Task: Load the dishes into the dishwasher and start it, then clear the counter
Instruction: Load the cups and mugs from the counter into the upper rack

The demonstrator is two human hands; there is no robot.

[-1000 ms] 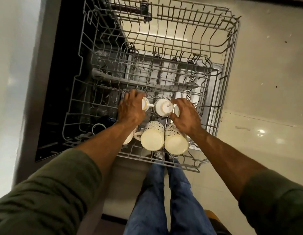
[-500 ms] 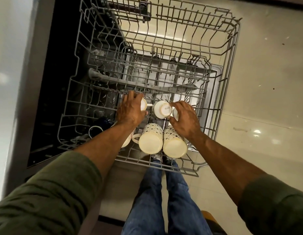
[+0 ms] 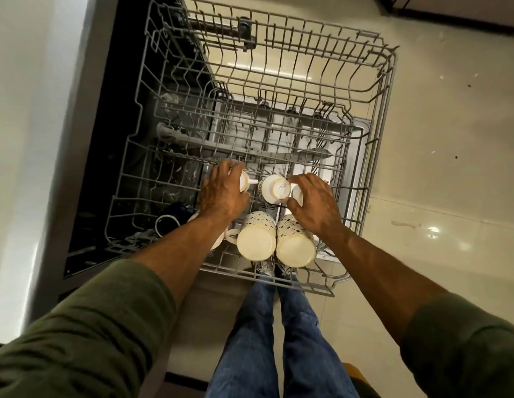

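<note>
Two patterned mugs (image 3: 255, 239) sit upside down, side by side, at the near edge of the pulled-out dishwasher rack (image 3: 387, 81). Just beyond them stands a small white cup (image 3: 274, 188), base up, printed mark visible. My left hand (image 3: 221, 193) is curled over a second small cup (image 3: 244, 182) to the left of that one, gripping it. My right hand (image 3: 316, 202) curls round a third cup (image 3: 297, 193) to its right. Dark blue mug (image 3: 171, 221) lies at the rack's left side.
</note>
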